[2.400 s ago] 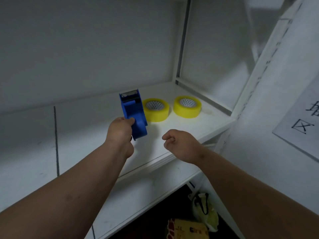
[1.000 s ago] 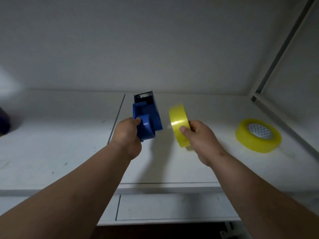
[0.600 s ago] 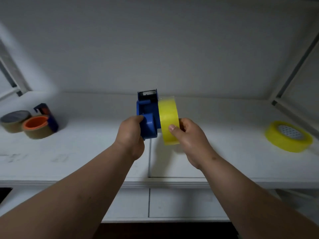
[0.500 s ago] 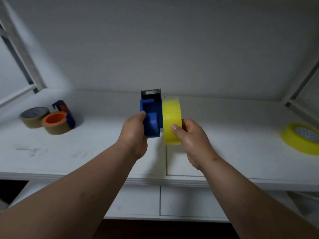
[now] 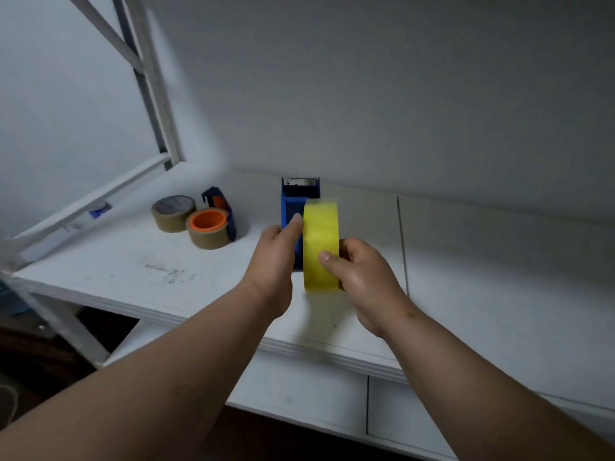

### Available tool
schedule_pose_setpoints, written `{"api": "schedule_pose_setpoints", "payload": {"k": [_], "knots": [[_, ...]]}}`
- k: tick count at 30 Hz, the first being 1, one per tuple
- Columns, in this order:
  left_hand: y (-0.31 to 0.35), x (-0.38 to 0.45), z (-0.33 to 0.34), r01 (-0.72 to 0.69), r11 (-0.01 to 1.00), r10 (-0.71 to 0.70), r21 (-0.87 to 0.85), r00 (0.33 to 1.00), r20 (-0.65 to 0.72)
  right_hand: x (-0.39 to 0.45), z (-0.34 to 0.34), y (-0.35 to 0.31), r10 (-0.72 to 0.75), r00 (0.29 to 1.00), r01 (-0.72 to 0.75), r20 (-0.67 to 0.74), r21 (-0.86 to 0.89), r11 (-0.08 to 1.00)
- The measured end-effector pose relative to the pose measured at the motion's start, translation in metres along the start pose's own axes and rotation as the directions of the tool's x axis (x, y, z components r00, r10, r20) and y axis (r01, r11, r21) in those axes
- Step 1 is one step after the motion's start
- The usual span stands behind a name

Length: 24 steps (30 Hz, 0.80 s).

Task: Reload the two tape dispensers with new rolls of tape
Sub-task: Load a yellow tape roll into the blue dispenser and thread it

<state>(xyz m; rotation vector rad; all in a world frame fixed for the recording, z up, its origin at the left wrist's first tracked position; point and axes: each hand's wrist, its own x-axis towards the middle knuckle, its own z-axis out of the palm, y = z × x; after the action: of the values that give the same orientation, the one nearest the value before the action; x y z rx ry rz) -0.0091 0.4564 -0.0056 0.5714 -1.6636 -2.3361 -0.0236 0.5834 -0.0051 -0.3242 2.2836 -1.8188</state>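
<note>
My left hand [image 5: 274, 257] grips a blue tape dispenser [image 5: 296, 201] held upright above the white shelf [image 5: 499, 294], its toothed cutter at the top. My right hand [image 5: 361, 277] holds a yellow tape roll [image 5: 321, 241] on edge, pressed flat against the dispenser's right side. The roll hides most of the dispenser body. At the back left of the shelf a second blue dispenser [image 5: 221, 211] stands behind a brown roll with an orange core [image 5: 209, 228].
Another brown tape roll [image 5: 173, 212] lies beside the orange-cored one. A white metal post and rail [image 5: 149, 94] close the shelf's left end. The white back wall stands close behind the dispenser. A lower shelf [image 5: 299, 394] juts out beneath.
My right hand picked up a yellow roll and brought it left against the dispenser in my left hand. The view swung left, so the other yellow roll left the frame and the second dispenser came into sight.
</note>
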Motion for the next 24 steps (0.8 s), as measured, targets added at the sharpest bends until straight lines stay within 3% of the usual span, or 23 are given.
{"api": "schedule_pose_setpoints", "payload": {"k": [8,13,19,24], "knots": [[0.026,0.011,-0.053,0.023,0.99,-0.011,-0.138,0.996,0.093,0.011,0.059,-0.016,-0.145,0.987,0.149,0.061,-0.062,0.987],[0.052,0.019,-0.104,-0.024,0.996,0.039,-0.083,0.982,0.184,0.019,0.114,-0.032,-0.238,0.971,0.24,0.032,-0.133,0.962],[0.075,0.039,-0.196,-0.006,0.997,0.025,-0.077,0.966,0.257,0.024,0.201,-0.047,-0.232,0.971,0.236,0.052,-0.073,0.969],[0.088,0.049,-0.25,-0.007,0.998,0.023,-0.064,0.967,0.252,0.03,0.252,-0.058,-0.144,0.978,0.139,0.148,0.044,0.989]]}}
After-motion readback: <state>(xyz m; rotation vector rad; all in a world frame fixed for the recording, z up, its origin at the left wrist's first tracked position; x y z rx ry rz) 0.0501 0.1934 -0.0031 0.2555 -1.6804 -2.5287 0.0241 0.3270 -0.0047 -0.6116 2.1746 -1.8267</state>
